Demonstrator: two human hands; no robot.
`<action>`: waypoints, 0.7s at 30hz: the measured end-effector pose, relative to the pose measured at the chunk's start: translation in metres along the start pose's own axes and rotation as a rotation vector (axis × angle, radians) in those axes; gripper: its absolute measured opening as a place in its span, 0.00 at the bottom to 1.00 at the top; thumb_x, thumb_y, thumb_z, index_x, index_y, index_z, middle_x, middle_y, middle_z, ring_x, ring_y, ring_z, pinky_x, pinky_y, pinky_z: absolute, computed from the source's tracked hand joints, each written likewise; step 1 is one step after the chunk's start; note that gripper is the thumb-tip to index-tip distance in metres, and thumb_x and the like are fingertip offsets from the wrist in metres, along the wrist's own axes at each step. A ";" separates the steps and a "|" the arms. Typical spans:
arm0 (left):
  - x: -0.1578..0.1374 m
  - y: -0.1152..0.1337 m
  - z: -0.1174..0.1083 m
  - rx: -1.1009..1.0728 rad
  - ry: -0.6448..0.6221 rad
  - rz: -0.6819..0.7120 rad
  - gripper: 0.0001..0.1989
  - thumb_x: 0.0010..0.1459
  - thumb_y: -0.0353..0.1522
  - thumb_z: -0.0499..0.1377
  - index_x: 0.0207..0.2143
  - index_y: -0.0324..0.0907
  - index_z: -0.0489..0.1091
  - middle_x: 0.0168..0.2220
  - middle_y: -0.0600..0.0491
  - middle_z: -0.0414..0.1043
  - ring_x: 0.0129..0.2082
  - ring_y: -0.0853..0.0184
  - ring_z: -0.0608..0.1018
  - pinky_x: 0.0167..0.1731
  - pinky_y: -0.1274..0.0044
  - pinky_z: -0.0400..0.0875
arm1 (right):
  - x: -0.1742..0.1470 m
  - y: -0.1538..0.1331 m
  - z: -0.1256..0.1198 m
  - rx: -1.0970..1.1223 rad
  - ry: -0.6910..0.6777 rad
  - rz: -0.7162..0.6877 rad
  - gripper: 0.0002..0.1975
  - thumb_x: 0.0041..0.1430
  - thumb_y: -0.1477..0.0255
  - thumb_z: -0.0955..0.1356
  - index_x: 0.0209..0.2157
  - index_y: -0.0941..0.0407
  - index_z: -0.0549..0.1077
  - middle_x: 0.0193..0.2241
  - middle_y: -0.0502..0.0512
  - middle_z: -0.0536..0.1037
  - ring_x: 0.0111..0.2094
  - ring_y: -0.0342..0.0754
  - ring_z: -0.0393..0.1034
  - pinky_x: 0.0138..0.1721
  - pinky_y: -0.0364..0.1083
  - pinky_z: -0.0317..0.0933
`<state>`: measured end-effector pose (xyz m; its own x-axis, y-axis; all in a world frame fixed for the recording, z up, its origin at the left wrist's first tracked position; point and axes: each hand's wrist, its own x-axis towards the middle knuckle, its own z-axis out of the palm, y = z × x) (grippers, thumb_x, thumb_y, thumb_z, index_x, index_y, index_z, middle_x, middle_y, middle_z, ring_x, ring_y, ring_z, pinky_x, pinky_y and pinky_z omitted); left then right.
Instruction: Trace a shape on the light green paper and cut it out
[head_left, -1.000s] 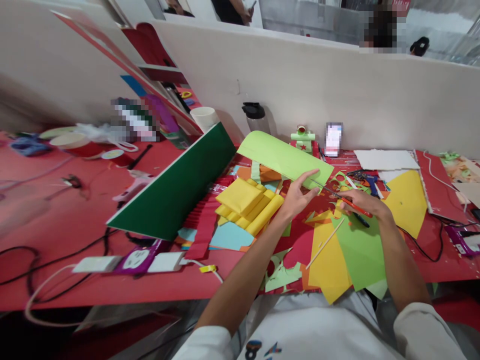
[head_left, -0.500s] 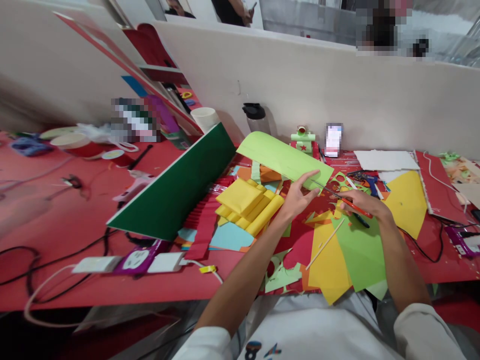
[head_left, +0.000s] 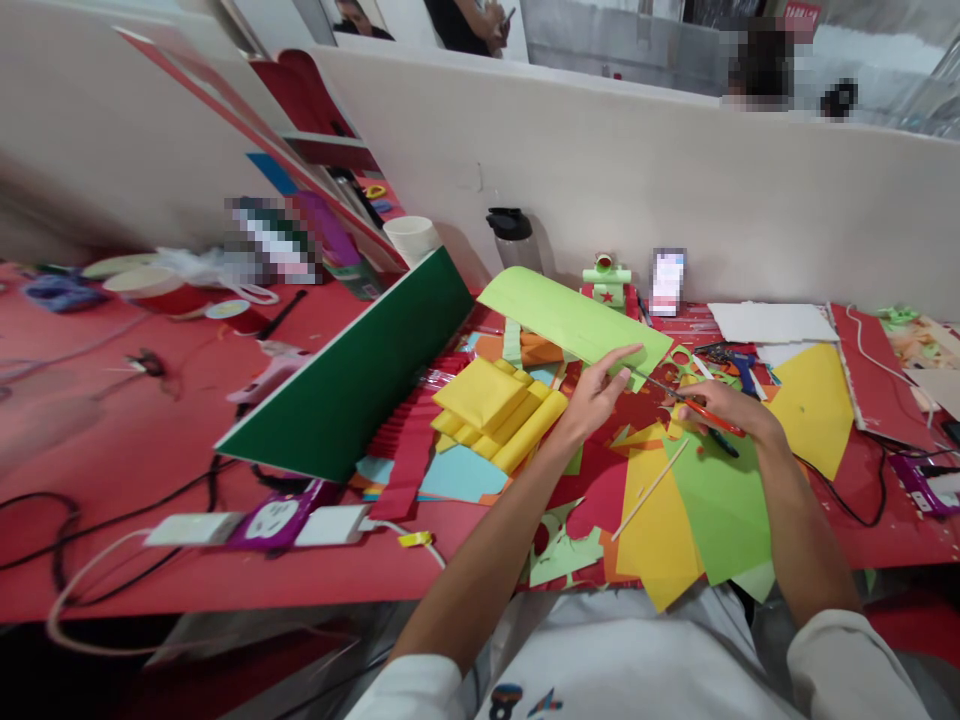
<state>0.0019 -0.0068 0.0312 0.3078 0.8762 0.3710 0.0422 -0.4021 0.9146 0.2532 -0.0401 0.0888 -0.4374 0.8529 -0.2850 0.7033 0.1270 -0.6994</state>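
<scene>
Over the red table [head_left: 112, 440], the left hand [head_left: 596, 395] pinches light-green paper [head_left: 570, 315]; the right hand [head_left: 731, 410] grips orange scissors [head_left: 694, 405], yellow stack [head_left: 499, 410] beside.

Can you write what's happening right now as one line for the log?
left hand: holds light green paper | right hand: holds red scissors, blades at paper's edge | table: red, with coloured sheets
</scene>
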 end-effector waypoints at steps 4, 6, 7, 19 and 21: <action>0.003 -0.002 -0.002 0.015 0.011 0.031 0.21 0.69 0.42 0.57 0.59 0.44 0.74 0.37 0.50 0.79 0.24 0.68 0.73 0.26 0.75 0.70 | 0.000 0.004 0.000 -0.005 0.001 -0.025 0.23 0.62 0.55 0.70 0.47 0.59 0.81 0.20 0.50 0.75 0.24 0.48 0.69 0.30 0.44 0.59; 0.005 -0.003 -0.003 -0.005 0.051 0.053 0.21 0.66 0.40 0.60 0.59 0.44 0.74 0.49 0.47 0.79 0.35 0.63 0.79 0.36 0.72 0.75 | 0.000 0.006 0.000 -0.005 0.005 -0.041 0.25 0.62 0.55 0.69 0.50 0.59 0.80 0.21 0.51 0.76 0.25 0.49 0.70 0.31 0.45 0.60; 0.005 -0.003 -0.004 -0.018 0.074 0.066 0.22 0.65 0.40 0.62 0.59 0.44 0.74 0.54 0.46 0.77 0.42 0.60 0.80 0.42 0.71 0.76 | -0.001 0.007 0.000 -0.007 0.004 -0.047 0.26 0.62 0.55 0.69 0.52 0.60 0.79 0.22 0.51 0.76 0.25 0.49 0.70 0.31 0.45 0.60; 0.006 0.002 -0.006 0.031 0.043 0.088 0.30 0.62 0.46 0.65 0.62 0.42 0.71 0.60 0.45 0.73 0.60 0.52 0.75 0.62 0.64 0.67 | 0.002 0.000 0.004 -0.163 0.087 -0.029 0.30 0.61 0.57 0.69 0.59 0.60 0.76 0.36 0.60 0.83 0.38 0.57 0.77 0.42 0.48 0.66; 0.005 0.003 -0.006 0.042 0.042 0.081 0.31 0.62 0.47 0.65 0.62 0.42 0.70 0.59 0.45 0.75 0.60 0.52 0.75 0.62 0.63 0.67 | 0.003 0.000 0.004 -0.169 0.103 -0.052 0.28 0.60 0.57 0.70 0.57 0.58 0.78 0.41 0.62 0.83 0.42 0.58 0.77 0.44 0.49 0.66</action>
<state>-0.0019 -0.0019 0.0367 0.2713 0.8506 0.4504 0.0590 -0.4818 0.8743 0.2499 -0.0398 0.0858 -0.4221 0.8891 -0.1771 0.7690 0.2478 -0.5892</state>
